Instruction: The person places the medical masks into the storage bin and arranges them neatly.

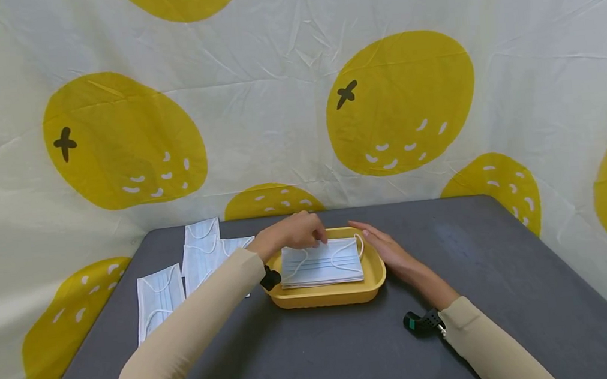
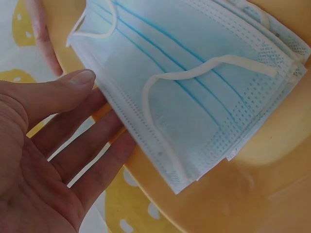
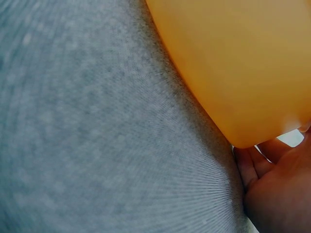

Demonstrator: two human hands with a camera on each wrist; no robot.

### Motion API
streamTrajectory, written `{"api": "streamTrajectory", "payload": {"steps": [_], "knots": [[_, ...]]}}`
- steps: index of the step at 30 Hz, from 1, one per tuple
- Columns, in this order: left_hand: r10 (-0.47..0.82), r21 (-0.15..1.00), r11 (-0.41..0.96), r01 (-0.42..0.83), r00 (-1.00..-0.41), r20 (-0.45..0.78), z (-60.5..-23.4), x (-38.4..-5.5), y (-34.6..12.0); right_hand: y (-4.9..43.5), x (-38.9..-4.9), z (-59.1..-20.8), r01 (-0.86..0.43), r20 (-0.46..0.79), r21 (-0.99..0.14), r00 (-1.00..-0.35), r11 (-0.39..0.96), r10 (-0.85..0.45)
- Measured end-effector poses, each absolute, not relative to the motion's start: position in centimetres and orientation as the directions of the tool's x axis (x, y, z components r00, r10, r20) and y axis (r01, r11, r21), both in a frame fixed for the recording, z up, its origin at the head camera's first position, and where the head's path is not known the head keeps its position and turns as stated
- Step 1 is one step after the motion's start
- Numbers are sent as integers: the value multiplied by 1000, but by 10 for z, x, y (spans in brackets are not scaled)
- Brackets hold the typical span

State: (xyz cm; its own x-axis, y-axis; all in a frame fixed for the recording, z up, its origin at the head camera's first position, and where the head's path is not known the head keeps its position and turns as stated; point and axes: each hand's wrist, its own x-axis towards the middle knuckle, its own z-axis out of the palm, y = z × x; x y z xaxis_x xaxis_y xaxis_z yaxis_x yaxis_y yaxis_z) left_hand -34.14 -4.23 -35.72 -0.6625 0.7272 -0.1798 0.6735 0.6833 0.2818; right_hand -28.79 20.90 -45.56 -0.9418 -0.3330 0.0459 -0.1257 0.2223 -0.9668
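Observation:
A stack of light blue face masks [image 1: 321, 264] with white ear loops lies in a yellow plastic tray [image 1: 326, 299]. My left hand [image 1: 293, 232] reaches over the tray's far left side. In the left wrist view, the fingers of that left hand [image 2: 58, 131] lie at the stack's edge, their tips partly hidden behind it. Its thumb stands apart from the fingers, beside the top mask [image 2: 160, 73]. Against the tray's right side rests my right hand [image 1: 390, 251], fingers extended. The right wrist view shows part of this right hand [image 3: 279, 179] by the tray's lower corner.
More face masks lie left of the tray, one near the table's left edge [image 1: 158, 295] and others overlapping farther back [image 1: 200, 246]. The dark grey table [image 1: 460, 248] meets a white curtain [image 1: 271, 126] printed with yellow fruit.

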Motion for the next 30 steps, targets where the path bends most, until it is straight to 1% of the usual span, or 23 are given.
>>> {"api": "streamTrajectory", "payload": {"steps": [4, 8, 12, 18, 21, 25, 30], "knots": [[737, 290, 670, 683, -657, -157, -355, -343, -44, 210, -288, -456, -125, 45, -966, -944, 228, -326], [759, 322, 640, 697, -638, -129, -352, -343, -47, 209, -288, -457, -125, 47, -967, -944, 223, -325], [781, 382, 600, 703, -617, -90, -349, -341, -54, 209, -288, -456, -126, 49, -968, -943, 217, -329], [785, 490, 549, 677, -619, -26, -343, -337, -71, 207, -287, -453, -122, 42, -965, -945, 233, -324], [764, 558, 535, 634, -645, 1, -341, -332, -84, 207, -288, -453, -119, 42, -967, -947, 225, -318], [711, 654, 519, 551, -702, 27, -341, -326, -106, 206, -288, -453, -130, 58, -970, -943, 203, -327], [636, 699, 512, 499, -767, 81, -349, -318, -138, 206, -288, -454, -138, 67, -971, -941, 197, -331]]}}
